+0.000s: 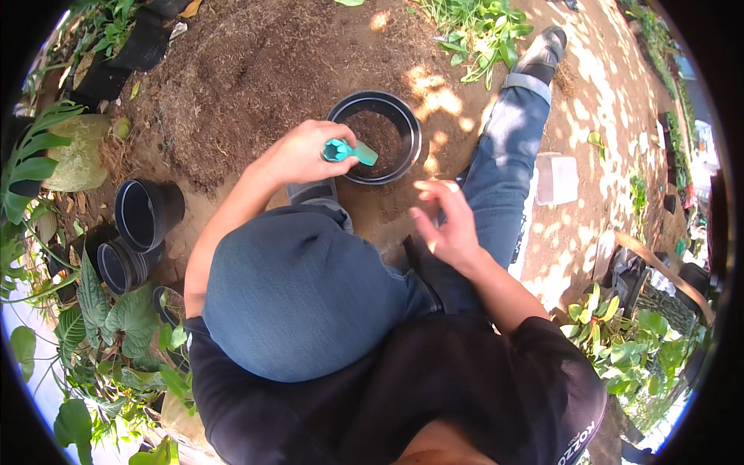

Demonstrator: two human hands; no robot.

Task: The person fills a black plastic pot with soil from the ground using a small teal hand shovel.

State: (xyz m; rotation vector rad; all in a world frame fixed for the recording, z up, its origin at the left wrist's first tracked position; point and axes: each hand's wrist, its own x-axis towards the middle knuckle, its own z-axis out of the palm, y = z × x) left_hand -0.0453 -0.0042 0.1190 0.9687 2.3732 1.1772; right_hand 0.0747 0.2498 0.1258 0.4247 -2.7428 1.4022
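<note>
My left hand (307,152) grips a teal plastic hand trowel (366,154) at the left rim of a round black plastic pot (415,136). The trowel's blade reaches over the pot's inside, where loose brown soil (378,131) lies in the bottom. Its handle end faces up towards me. To the right of the pot and nearer my body, my right hand (449,224) hangs with its fingers apart and nothing in it. Part of the blade and the pot's left rim are hidden by my left hand.
A wide mound of brown soil (232,87) lies behind and left of the pot. Black pots (171,209), some nested (136,270), stand at the left among leafy plants (131,319). My extended leg (505,157) borders the right side. A pale flat slab (557,179) lies beyond it.
</note>
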